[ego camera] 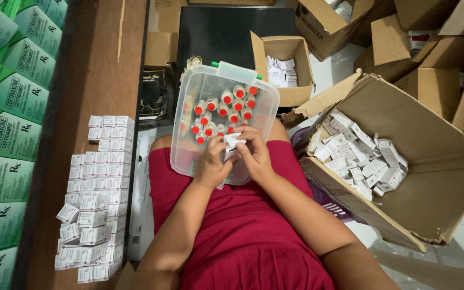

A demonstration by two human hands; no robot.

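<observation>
Both my hands met over my lap, above the near rim of the clear plastic tub [189, 107]. My left hand [211, 165] and right hand [254, 156] together pinched one small white carton [232, 142] between the fingertips. Red-capped vials [226, 110] stood in the tub. Finished white cartons [99, 193] lay stacked on the wooden bench at my left.

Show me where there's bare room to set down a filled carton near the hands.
Bare wood on the wooden table beyond the stacked white cartons, beside the green boxes. Bare cardboard low inside the big cardboard box. Crowded: the clear tub of vials, where left hand and right hand work.
</observation>
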